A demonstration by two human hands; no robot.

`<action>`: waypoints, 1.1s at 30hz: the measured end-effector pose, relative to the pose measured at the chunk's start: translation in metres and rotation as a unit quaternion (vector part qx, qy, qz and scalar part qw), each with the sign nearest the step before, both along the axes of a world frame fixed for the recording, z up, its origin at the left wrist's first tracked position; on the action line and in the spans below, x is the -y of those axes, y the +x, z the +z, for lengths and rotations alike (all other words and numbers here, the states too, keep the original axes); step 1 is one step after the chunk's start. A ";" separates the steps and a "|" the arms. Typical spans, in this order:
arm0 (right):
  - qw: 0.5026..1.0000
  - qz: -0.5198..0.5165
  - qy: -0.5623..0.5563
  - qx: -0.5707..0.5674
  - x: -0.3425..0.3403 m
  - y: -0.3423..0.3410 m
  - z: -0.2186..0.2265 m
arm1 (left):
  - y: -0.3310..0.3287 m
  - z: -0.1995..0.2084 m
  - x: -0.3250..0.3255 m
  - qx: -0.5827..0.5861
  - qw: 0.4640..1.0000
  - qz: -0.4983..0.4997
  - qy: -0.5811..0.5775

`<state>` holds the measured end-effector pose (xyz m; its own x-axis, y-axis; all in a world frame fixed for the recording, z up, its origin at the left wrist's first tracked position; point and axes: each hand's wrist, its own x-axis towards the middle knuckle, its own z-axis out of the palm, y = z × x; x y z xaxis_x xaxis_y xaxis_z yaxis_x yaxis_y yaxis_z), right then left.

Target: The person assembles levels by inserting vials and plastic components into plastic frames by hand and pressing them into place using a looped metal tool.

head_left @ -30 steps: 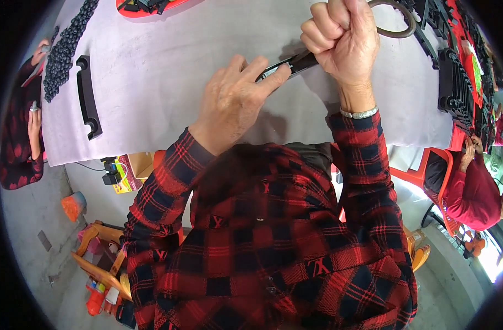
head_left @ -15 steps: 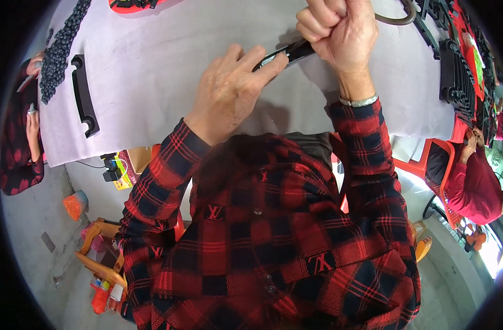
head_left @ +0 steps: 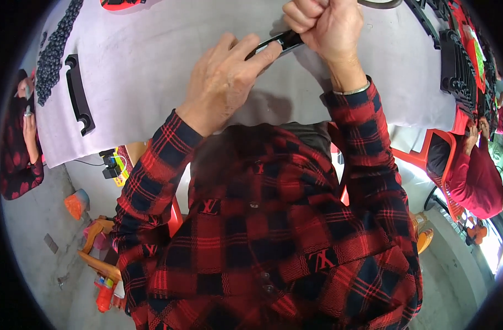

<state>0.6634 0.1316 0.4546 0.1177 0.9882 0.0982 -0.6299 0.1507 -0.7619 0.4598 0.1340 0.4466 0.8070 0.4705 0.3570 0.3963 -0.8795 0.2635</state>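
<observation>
My left hand (head_left: 225,82) is closed around one end of a black bar-shaped plastic piece (head_left: 289,41), which slants up to the right above the table. A glossy strip of it shows between thumb and fingers. At its other end my right hand (head_left: 329,33) makes a fist. Whatever sits inside that fist is hidden. A grey-brown cord (head_left: 381,4) curves away just beyond the right hand. Lying apart on the left of the table is a black bar (head_left: 78,93) with rounded notches at both ends.
A heap of small black parts (head_left: 56,55) lines the pale tabletop's (head_left: 147,60) left edge. A red tray (head_left: 116,5) lies at the far edge. Black bars are stacked (head_left: 452,63) at right. One person (head_left: 20,148) sits left; another (head_left: 474,179) sits right by a red chair (head_left: 419,157).
Both hands and the black piece appear slightly farther left and up in the picture; the table things have shifted slightly as well. The grip on the piece looks the same.
</observation>
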 end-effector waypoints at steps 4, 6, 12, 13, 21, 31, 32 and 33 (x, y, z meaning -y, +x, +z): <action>1.000 0.004 -0.004 0.019 -0.002 -0.001 0.004 | 0.002 -0.001 -0.002 -0.005 1.000 0.004 -0.002; 1.000 0.009 -0.002 0.012 -0.001 -0.002 0.004 | 0.001 -0.001 -0.001 -0.002 1.000 0.006 -0.009; 0.999 0.018 0.031 -0.039 -0.007 0.017 0.007 | -0.001 0.000 -0.003 0.030 0.999 -0.001 -0.036; 0.999 0.017 0.030 -0.039 -0.008 0.018 0.007 | -0.001 -0.002 -0.002 0.047 0.998 0.005 -0.042; 0.887 0.188 0.116 -0.407 -0.020 0.030 0.005 | -0.017 -0.002 0.007 0.147 0.981 0.041 -0.121; 0.766 -0.258 -0.008 0.588 0.006 0.136 -0.017 | -0.020 -0.012 0.008 0.164 0.973 0.087 -0.139; 0.733 -0.240 -0.039 0.635 0.008 0.140 -0.021 | -0.020 -0.015 0.008 0.167 0.973 0.086 -0.137; 0.696 -0.222 -0.071 0.679 0.010 0.143 -0.025 | -0.020 -0.018 0.008 0.177 0.972 0.089 -0.124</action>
